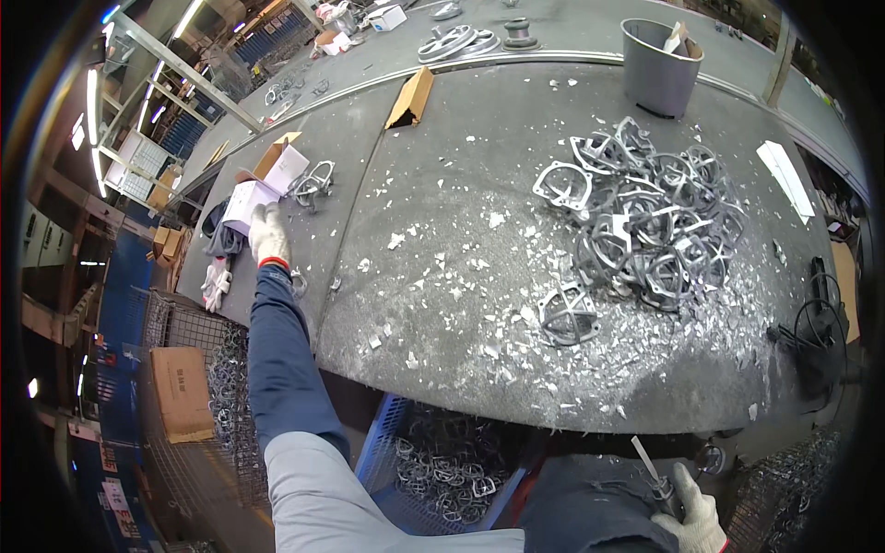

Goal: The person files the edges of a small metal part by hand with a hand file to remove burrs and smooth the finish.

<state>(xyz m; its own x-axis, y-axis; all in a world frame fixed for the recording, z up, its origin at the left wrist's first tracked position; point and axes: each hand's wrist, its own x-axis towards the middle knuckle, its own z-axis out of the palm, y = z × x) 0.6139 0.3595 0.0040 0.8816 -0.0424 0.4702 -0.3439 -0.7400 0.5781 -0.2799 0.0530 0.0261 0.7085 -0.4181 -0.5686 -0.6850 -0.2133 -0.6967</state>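
Observation:
My left arm stretches to the far left of the table. My left hand, in a whitish work glove, closes at the near edge of a small pale box; its fingertips are partly hidden. My right hand, also gloved, is low at the right, in front of the table edge over my dark clothing. It grips a hand tool with a narrow flat metal blade pointing up and left. On the table lies a tangled heap of grey ring-shaped metal castings, with one casting at its near side.
Metal flakes litter the table. A grey bin stands behind the heap. A glove lies at the left edge, and a black corded device at the right. Below, a blue crate holds castings.

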